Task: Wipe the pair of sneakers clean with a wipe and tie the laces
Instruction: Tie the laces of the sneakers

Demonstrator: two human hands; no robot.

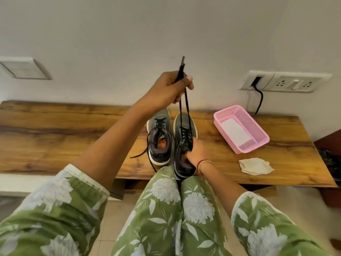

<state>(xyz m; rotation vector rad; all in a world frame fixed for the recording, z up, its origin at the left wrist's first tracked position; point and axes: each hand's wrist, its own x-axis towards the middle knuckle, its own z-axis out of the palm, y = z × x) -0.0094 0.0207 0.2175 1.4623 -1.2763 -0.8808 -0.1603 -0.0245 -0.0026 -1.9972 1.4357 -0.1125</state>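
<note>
1. My left arm reaches out and up. My left grip (173, 89) is closed tight around both laces (185, 106) and holds them straight up.
2. My right grip (196, 151) holds the open top of the right sneaker (177, 126).
3. The left sneaker (162, 117) stands just beside it on the counter (64, 137), with both toes at 12 o'clock.
4. A crumpled wipe (255, 166) lies at 4 o'clock from the sneakers, and a pink basket (258, 126) is at 2 o'clock.

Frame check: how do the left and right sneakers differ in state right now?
The right sneaker has its laces pulled up taut by the left hand; the left sneaker's loose laces lie slack on the table. The right hand grips the right sneaker's collar; nothing touches the left sneaker. Both are grey with pale soles, side by side, toes towards the wall.
</note>
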